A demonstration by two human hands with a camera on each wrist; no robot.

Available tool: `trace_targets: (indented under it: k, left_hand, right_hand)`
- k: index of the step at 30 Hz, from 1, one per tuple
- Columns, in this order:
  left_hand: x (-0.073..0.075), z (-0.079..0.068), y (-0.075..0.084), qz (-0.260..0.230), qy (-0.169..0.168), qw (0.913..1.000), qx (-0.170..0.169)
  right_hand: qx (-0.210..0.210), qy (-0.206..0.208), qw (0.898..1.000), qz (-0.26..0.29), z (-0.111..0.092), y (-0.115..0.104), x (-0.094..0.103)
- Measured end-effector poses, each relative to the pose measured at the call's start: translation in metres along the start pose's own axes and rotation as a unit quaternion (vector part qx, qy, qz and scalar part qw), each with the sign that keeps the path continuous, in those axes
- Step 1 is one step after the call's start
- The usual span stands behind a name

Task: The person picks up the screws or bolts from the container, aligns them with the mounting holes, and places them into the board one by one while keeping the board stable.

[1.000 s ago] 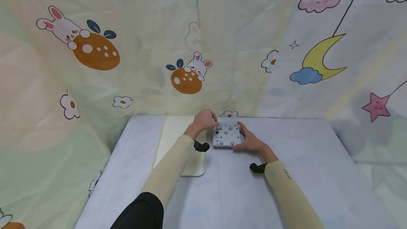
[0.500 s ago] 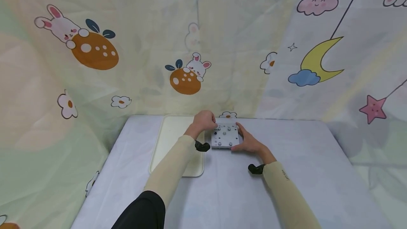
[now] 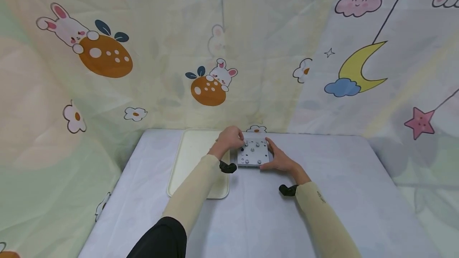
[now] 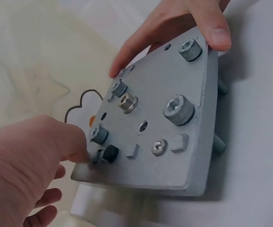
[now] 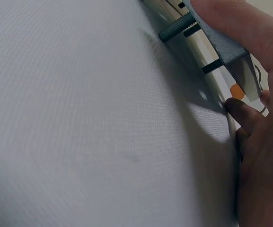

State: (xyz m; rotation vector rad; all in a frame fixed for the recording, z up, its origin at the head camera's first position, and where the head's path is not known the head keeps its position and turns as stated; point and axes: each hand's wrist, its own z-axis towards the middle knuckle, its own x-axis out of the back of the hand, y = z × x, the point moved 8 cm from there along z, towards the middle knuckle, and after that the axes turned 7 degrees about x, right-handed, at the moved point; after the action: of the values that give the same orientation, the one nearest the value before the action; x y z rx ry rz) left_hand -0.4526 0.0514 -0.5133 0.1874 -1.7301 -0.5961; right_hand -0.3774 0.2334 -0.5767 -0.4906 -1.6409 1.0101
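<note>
A grey metal plate lies near the table's far side, raised on screw shanks that protrude beneath it in both wrist views. Socket-head screws, small square pieces and open holes dot its top face. My left hand is at the plate's far left corner, fingers curled, its fingertips at a small dark piece by a black round head. What exactly they pinch is partly hidden. My right hand grips the plate's right side, thumb on the near edge and fingers at the far edge.
A cream tray lies left of the plate, partly under my left forearm. The table has a white cloth. A printed curtain rises behind the table's far edge.
The left hand shifts very slightly toward me and stays at the same plate corner. The right hand keeps its grip; the whole view drifts a little.
</note>
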Motion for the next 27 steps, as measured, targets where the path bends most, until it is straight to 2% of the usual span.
trace_targets:
  k: [4, 7, 16, 20, 27]
  left_hand:
    - [-0.001, -0.002, -0.014, -0.008, 0.035, 0.9994, 0.003]
    - [0.001, -0.008, -0.027, -0.038, 0.06, 0.9974, 0.009]
    - [0.01, -0.03, -0.076, -0.112, 0.137, 0.9839, 0.022]
    - [0.013, -0.037, -0.097, -0.151, 0.14, 0.9781, 0.03]
    - [0.012, -0.043, -0.122, -0.179, 0.14, 0.9735, 0.026]
  right_hand:
    - [0.004, -0.001, 1.0, 0.0, 0.0, -0.002, -0.003]
    - [0.0, 0.0, 1.0, -0.007, 0.0, -0.001, -0.003]
    - [0.001, 0.002, 1.0, -0.014, 0.002, 0.003, 0.0]
    - [-0.002, 0.0, 1.0, -0.009, 0.002, 0.004, 0.0]
    - [-0.006, 0.003, 1.0, -0.007, 0.002, 0.003, -0.001]
